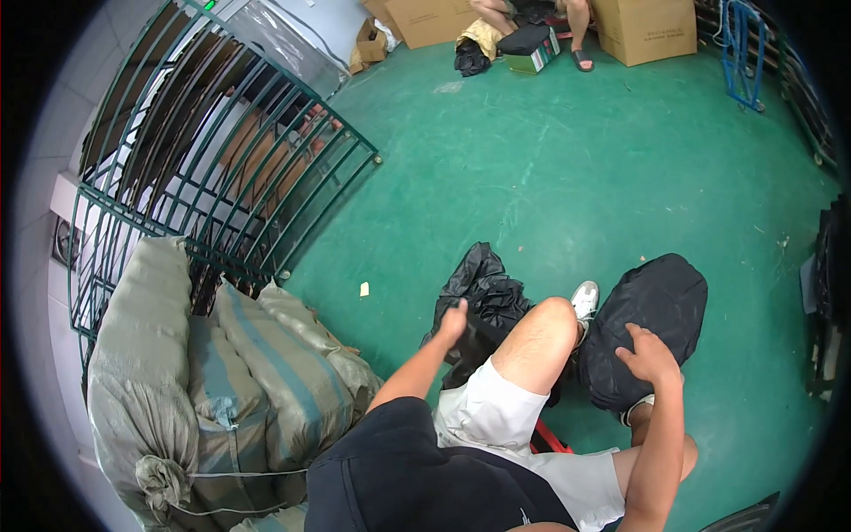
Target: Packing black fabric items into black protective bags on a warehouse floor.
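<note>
My left hand [453, 323] is closed at the edge of a crumpled, shiny black sheet of fabric or plastic [483, 282], its thumb pointing up. The sheet lies in folds on the floor beside my left leg, partly behind the hand. To the right, a rounded black bundle with a smooth fabric cover [660, 301] stands between my feet and leans toward my right leg. Over its near side is my right hand [651, 356], fingers apart and gripping nothing; whether the palm presses on the cover I cannot tell.
Stuffed woven sacks [284, 381] are piled at my left, before a green metal rack cart [266, 168]. Red parts of a low seat [551, 439] show under me. Far off, a person sits near cardboard boxes [651, 35] and a blue hand trolley [743, 53]. Dark stacked items [829, 293] stand at right.
</note>
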